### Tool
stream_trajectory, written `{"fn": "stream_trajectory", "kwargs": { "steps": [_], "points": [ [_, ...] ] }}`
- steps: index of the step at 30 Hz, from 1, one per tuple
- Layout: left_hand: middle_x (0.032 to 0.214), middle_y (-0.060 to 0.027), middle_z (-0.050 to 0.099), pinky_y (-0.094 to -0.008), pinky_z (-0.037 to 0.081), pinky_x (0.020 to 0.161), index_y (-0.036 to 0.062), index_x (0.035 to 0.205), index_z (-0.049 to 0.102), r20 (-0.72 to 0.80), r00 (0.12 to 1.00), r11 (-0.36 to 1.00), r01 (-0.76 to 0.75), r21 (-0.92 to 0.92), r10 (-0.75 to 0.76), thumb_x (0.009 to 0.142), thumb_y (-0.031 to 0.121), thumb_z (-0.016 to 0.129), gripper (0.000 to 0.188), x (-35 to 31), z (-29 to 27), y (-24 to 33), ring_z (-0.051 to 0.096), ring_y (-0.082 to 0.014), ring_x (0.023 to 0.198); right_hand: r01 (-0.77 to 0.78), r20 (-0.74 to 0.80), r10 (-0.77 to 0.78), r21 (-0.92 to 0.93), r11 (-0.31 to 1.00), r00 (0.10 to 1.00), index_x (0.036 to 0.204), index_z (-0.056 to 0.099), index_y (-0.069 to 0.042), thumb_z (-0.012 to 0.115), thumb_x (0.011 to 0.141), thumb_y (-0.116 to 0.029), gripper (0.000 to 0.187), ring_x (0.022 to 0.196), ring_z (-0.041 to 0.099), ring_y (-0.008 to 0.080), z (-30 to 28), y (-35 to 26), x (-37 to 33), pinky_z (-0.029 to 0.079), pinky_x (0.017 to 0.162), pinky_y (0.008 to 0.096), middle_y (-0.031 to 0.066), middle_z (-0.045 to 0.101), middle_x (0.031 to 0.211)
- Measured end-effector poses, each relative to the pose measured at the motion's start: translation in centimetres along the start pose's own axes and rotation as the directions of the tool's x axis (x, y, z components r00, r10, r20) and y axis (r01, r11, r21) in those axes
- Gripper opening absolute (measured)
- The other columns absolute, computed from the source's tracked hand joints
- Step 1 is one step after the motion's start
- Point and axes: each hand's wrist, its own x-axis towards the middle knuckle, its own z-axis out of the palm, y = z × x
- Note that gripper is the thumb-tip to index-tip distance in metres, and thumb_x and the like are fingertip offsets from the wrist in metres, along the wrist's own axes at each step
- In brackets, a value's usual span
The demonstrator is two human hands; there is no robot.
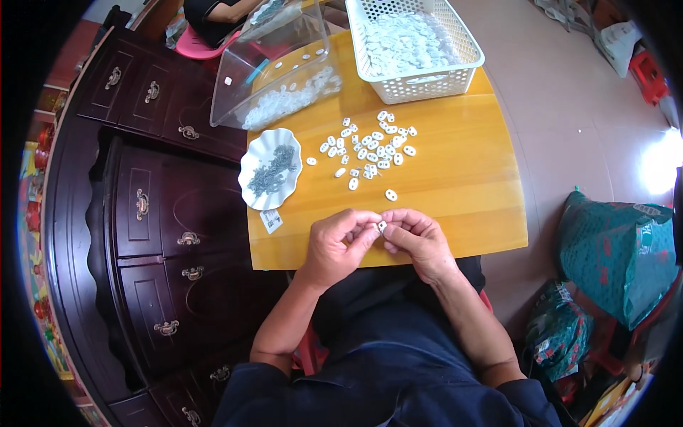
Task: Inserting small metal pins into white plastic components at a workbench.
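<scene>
Above the table's near edge, a small white plastic piece with dark holes (382, 226) sits at the fingertips of both hands. My right hand (425, 245) pinches it between thumb and fingers. My left hand (333, 245) is closed, its thumb and forefinger pressed together against the piece's left side; anything tiny between them is hidden. Just beyond the hands lies a single white oval piece with two holes (390, 194). Farther off, several similar white pieces (373, 146) are scattered. A white scalloped dish (249, 167) at left holds a heap of small grey metal parts.
On the wooden table (469, 178), a white perforated basket (427, 89) full of pale pieces stands at the back. A clear plastic bin (231, 92) lies tilted beside it. Dark drawers (188, 192) flank the left; green bags (619, 249) stand right. Another person's arm (231, 11) shows beyond.
</scene>
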Motion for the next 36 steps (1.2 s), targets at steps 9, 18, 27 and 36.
{"fn": "stream_trajectory", "kwargs": {
  "steps": [9,18,27,36],
  "points": [
    [0.097,-0.0062,0.075,-0.0226,0.055,0.075,-0.0029,0.105,0.071,0.036,0.965,0.855,0.249,-0.455,-0.261,0.096,0.0,0.07,0.009,-0.1,0.3,-1.2,0.069,-0.0086,0.084,0.148,0.002,-0.148,-0.082,0.986,0.989,0.109,0.063,-0.003,0.066,0.101,-0.008,0.01,0.084,0.064,0.0071,0.0,0.3,-0.1,0.052,0.077,0.0213,0.0012,0.069,0.091],
    [0.093,-0.0021,0.069,-0.0221,0.051,0.075,-0.0014,0.102,0.071,0.018,0.953,0.798,0.263,-0.542,-0.302,0.096,0.004,0.071,0.007,-0.3,1.7,-2.1,0.061,-0.0072,0.082,0.215,-0.029,-0.222,-0.152,0.965,0.975,0.108,0.062,0.0,0.065,0.1,-0.004,0.009,0.086,0.065,0.0069,0.1,0.7,-0.1,0.053,0.079,0.0215,0.0027,0.071,0.092],
    [0.092,-0.0011,0.069,-0.0209,0.052,0.076,-0.0019,0.101,0.07,0.024,0.957,0.779,0.249,-0.576,-0.288,0.098,0.004,0.07,0.007,-0.4,2.0,-2.7,0.063,-0.0065,0.085,0.217,-0.04,-0.226,-0.163,0.962,0.973,0.106,0.065,-0.001,0.069,0.098,-0.004,0.01,0.082,0.064,0.0043,0.3,0.9,0.0,0.051,0.077,0.0202,0.0004,0.071,0.092],
    [0.091,-0.0001,0.069,-0.0209,0.051,0.075,-0.0015,0.101,0.071,0.051,0.953,0.783,0.276,-0.558,-0.299,0.099,0.006,0.07,0.008,-0.5,1.8,-3.0,0.061,-0.0059,0.081,0.226,-0.042,-0.236,-0.159,0.961,0.971,0.106,0.065,-0.001,0.07,0.098,-0.004,0.01,0.08,0.063,0.0039,0.3,1.1,-0.1,0.051,0.075,0.0197,0.0,0.071,0.091]
  ]
}}
